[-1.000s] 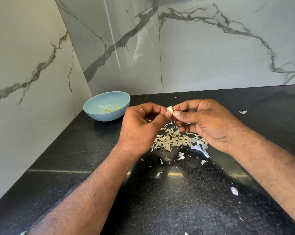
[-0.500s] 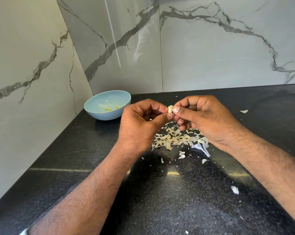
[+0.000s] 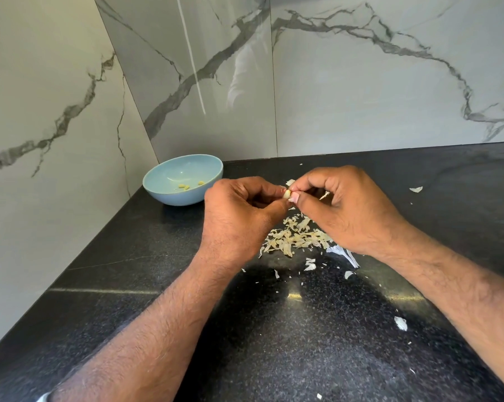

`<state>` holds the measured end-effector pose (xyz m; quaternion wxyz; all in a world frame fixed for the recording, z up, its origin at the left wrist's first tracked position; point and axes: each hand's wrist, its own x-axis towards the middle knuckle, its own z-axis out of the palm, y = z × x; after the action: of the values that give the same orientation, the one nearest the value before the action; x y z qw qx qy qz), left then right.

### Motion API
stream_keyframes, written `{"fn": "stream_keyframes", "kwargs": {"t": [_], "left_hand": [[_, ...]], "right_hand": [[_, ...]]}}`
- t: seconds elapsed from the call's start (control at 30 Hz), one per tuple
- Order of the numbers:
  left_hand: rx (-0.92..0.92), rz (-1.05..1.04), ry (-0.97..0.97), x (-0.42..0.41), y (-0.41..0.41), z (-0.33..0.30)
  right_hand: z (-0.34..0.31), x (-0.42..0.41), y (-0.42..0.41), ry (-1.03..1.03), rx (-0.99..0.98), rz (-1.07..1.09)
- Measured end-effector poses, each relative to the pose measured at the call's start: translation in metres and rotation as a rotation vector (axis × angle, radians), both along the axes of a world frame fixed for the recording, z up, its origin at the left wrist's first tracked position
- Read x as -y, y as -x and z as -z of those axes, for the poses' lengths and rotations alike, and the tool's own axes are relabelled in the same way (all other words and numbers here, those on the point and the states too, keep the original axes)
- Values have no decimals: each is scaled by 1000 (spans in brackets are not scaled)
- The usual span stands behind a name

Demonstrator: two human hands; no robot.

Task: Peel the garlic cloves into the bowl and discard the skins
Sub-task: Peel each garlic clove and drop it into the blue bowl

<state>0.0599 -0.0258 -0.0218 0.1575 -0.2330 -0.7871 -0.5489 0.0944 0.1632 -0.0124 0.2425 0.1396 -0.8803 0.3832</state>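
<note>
A small pale garlic clove is pinched between the fingertips of both hands above the black counter. My left hand grips it from the left, and my right hand from the right with a flake of skin sticking up at its fingers. Below the hands lies a heap of garlic skins. A light blue bowl stands at the back left in the corner, holding a few peeled cloves.
The black speckled counter meets marble walls at the back and left. Loose skin flakes are scattered on it, such as one scrap at far right, a nearer scrap and a white papery piece.
Both hands have lifted slightly with the clove. My right fingers have pulled skin up off the clove, so more of the bare clove shows.
</note>
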Motion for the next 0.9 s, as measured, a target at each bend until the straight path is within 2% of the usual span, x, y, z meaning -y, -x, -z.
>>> {"fn": "stream_keyframes", "kwargs": {"t": [0.2, 0.4, 0.63, 0.9], "left_hand": [[-16, -73, 49, -2, -3, -2], [16, -29, 43, -3, -4, -2], [144, 102, -32, -2, -5, -2], [165, 167, -63, -3, 0, 5]], "right_hand": [[-1, 2, 0, -157, -79, -10], [-3, 0, 0, -277, -189, -30], [-4, -5, 2, -240, -193, -47], [0, -3, 3, -82, -142, -20]]}}
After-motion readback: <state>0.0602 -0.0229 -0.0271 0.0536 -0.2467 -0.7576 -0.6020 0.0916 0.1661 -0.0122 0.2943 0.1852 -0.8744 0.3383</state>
